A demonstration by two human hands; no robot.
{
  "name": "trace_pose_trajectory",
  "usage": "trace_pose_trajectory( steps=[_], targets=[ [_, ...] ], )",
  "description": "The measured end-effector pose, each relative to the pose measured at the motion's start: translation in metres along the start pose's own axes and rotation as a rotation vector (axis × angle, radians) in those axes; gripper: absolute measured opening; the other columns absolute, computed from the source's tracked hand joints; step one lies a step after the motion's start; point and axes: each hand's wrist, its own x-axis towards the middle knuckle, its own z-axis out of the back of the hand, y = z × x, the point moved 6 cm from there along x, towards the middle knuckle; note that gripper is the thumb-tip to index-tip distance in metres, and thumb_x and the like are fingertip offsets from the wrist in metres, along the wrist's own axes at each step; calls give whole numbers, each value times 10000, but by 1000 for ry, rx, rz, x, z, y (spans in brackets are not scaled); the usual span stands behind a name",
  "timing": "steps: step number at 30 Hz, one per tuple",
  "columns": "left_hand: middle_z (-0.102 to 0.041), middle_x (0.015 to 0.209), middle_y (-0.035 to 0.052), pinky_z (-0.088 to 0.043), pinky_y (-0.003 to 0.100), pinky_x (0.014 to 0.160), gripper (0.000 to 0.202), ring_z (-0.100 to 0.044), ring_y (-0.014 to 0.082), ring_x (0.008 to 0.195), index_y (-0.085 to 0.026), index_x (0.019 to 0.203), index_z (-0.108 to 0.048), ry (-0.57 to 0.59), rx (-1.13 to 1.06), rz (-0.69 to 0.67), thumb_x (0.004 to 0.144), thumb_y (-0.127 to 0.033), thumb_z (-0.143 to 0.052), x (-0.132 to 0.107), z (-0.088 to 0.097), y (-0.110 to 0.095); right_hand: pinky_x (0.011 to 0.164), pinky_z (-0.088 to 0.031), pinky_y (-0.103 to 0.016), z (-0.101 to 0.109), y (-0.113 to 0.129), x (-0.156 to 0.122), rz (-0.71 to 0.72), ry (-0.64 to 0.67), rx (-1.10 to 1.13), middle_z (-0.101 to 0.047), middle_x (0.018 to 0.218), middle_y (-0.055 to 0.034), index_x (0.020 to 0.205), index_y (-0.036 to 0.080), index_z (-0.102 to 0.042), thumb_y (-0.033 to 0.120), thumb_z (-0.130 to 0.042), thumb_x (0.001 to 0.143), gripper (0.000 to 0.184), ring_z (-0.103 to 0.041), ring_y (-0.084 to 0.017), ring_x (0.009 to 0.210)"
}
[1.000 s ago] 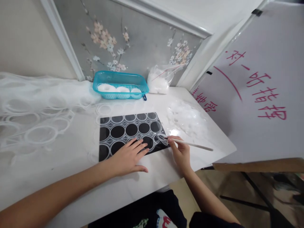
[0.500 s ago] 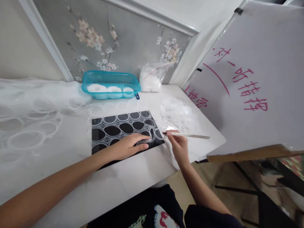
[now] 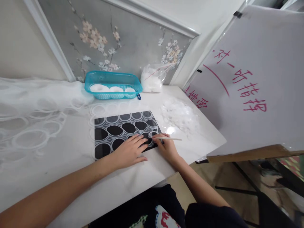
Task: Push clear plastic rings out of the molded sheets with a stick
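On the white table lies a black rectangular sheet [image 3: 115, 130], covered by pale mesh with rows of oval openings outlined in white. My left hand [image 3: 130, 150] rests over its front right part, fingers spread and the thumb apart. Close to the sheet's right edge, my right hand [image 3: 167, 146] is closed in a pinch round a thin white pen-like stick [image 3: 172, 138]. Its working tip is hidden by the fingers. A loose white ring-shaped strip [image 3: 154, 133] stands up from the mesh beside my right fingertips.
Behind the sheet stands a blue plastic basket [image 3: 114, 76] holding white rolls, with a clear bag of white material [image 3: 152, 80] beside it. White scraps [image 3: 180, 114] lie at right. More mesh [image 3: 30, 126] spreads over the left side. A whiteboard [image 3: 261, 69] borders the table's right end.
My right hand has moved left onto the sheet's edge with the stick. My left hand has drawn back slightly and spread its fingers. A white ring-shaped strip now sticks up at the right fingertips.
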Motion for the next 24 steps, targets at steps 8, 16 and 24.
trace_pose_trajectory(
  steps=[8,16,24],
  targets=[
    [-432,1514,102,-203,419,1179,640,-360,283,1421,-158,1418,-470,106,-89,-103,972,-609,-388,-1,-11,-8,838,-463,-407,51,-9,-2,-88,-215,-335,-765,854,-67,855,206,-711,320,-464,951,288,-690,-241,739],
    [-427,1513,122,-188,457,1178,738,-336,293,1434,-134,1478,-390,107,-136,-140,951,-650,-375,6,-14,-14,946,-437,-446,15,-3,-18,-127,-180,-4,-756,924,-54,857,230,-710,312,-530,921,208,-648,-266,997],
    [-374,1538,143,-111,455,1189,837,-282,293,1457,-101,1500,-339,203,-137,-93,926,-710,-332,9,-22,-13,963,-438,-460,14,-13,-21,-211,-188,173,-750,927,-65,834,223,-711,366,-572,898,210,-655,-269,1000]
  ],
)
